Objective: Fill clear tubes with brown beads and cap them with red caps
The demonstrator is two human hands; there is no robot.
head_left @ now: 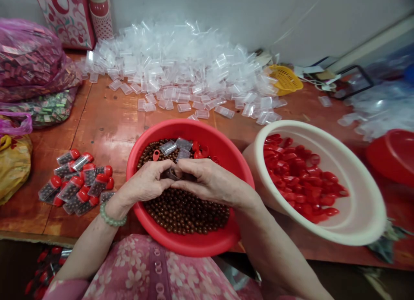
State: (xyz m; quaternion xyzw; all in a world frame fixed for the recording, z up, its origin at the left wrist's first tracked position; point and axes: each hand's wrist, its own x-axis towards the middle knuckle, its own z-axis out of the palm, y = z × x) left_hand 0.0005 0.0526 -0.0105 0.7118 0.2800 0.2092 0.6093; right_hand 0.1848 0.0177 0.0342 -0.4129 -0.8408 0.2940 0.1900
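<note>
My left hand [149, 180] and my right hand [208, 179] meet over a red basin [190, 248]. Pinched between their fingertips is a small clear plastic case [171, 174], mostly covered by the fingers. Brown beads [189, 211] fill the bottom of the basin below the hands. Just beyond my fingers, several clear plastic sleeves [183, 143] and a few red caps [200, 151] lie on the beads. At the left on the table, a group of bead-filled cases with red caps [73, 187] is heaped.
A cream tub [365, 222] of red caps [302, 179] stands at the right. Clear sleeves [181, 62] are piled along the wall, beside a yellow basket [286, 80]. Purple bags [29, 54] and a yellow bag [14, 162] sit at the left. Another red bowl [394, 155] is far right.
</note>
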